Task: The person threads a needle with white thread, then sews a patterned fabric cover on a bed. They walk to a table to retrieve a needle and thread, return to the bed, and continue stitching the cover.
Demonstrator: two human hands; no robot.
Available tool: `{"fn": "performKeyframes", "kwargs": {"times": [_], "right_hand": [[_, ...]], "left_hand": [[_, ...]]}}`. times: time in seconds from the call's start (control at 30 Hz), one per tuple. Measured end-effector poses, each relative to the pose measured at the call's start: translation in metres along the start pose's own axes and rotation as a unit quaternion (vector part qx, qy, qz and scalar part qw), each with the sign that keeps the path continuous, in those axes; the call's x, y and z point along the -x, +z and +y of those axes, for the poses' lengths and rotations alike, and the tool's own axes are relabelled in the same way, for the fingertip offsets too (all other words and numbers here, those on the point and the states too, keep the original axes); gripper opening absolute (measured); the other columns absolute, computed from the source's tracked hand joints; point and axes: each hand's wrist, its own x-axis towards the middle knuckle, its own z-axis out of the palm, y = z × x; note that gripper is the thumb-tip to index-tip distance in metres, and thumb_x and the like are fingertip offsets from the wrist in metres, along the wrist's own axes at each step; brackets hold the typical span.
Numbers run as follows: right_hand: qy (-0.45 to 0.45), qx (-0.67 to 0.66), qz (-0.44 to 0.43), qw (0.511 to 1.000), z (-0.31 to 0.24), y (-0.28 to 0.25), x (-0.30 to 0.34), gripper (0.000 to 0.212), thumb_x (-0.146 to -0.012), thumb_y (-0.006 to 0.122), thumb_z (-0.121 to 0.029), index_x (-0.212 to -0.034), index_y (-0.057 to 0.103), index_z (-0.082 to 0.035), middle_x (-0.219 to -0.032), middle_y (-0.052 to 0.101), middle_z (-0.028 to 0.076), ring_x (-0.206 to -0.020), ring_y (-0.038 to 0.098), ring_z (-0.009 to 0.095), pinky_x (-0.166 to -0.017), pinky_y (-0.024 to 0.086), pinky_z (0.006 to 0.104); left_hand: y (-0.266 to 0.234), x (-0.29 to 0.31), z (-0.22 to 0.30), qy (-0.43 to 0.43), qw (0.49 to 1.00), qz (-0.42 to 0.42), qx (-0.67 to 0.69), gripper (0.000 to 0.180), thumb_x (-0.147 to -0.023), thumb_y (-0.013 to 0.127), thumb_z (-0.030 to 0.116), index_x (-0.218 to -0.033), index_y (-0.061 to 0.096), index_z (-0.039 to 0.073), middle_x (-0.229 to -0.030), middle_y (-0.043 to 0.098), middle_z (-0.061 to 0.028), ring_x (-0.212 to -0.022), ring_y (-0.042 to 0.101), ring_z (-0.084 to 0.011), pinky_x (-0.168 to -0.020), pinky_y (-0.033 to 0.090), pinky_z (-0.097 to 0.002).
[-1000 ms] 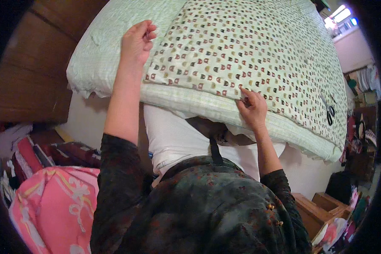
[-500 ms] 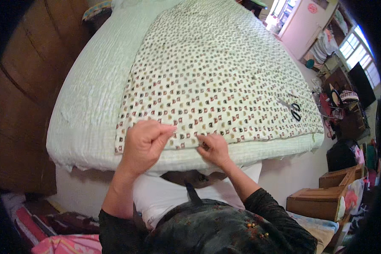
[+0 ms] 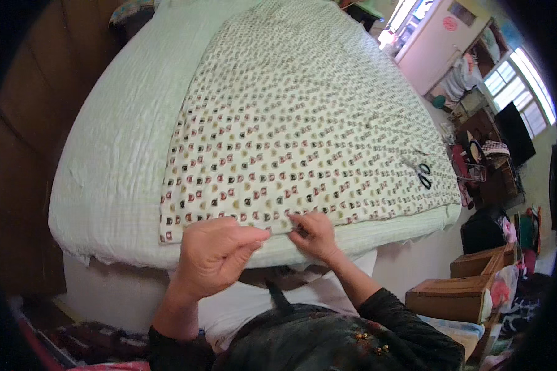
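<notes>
Both the left hand (image 3: 216, 256) and right hand (image 3: 314, 234) pinch the near edge of the patterned fabric (image 3: 303, 136) spread over the pale green quilt (image 3: 124, 154), black-handled scissors (image 3: 423, 175) lying at the fabric's right corner.

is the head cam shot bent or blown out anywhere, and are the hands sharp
Head view: the fisheye bows the bed edges and leaves a black rim at the corners; the windows at upper right are blown out bright; the left hand and right hand at the near edge of the patterned cloth are fairly sharp; the scissors are small but readable.
</notes>
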Motion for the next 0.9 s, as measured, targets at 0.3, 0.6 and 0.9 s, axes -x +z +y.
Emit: {"fn": "performKeyframes", "kwargs": {"times": [0.3, 0.6, 0.9], "right_hand": [[0.007, 0.017, -0.02, 1.0, -0.004, 0.008, -0.006, 0.038, -0.051, 0.065, -0.011, -0.088, 0.059, -0.006, -0.058, 0.046, 0.004, -0.054, 0.045, 0.021, -0.053, 0.036, 0.0321], [0.019, 0.033, -0.029, 0.999, 0.001, 0.012, -0.006, 0.04, -0.049, 0.064, -0.011, -0.089, 0.061, -0.009, -0.059, 0.046, 0.002, -0.054, 0.043, 0.02, -0.052, 0.033, 0.0316], [0.021, 0.018, -0.028, 0.999, 0.001, 0.012, -0.009, 0.04, -0.05, 0.064, -0.011, -0.089, 0.06, -0.008, -0.058, 0.044, 0.003, -0.054, 0.043, 0.02, -0.053, 0.033, 0.0316]], "left_hand": [[-0.017, 0.006, -0.015, 0.123, 0.99, -0.065, 0.011, 0.023, -0.058, 0.063, 0.008, -0.081, 0.062, 0.01, -0.053, 0.042, 0.0036, -0.041, 0.04, -0.0104, -0.036, 0.028, -0.0242], [-0.024, 0.012, -0.039, 0.128, 0.989, -0.052, 0.048, 0.014, -0.063, 0.059, 0.009, -0.077, 0.061, 0.01, -0.052, 0.033, 0.0056, -0.04, 0.034, -0.0052, -0.034, 0.024, -0.0224], [-0.022, 0.001, -0.034, 0.152, 0.963, -0.007, 0.221, 0.024, -0.058, 0.061, 0.008, -0.081, 0.065, 0.004, -0.054, 0.034, 0.0024, -0.04, 0.029, -0.0082, -0.036, 0.017, -0.0243]]}}
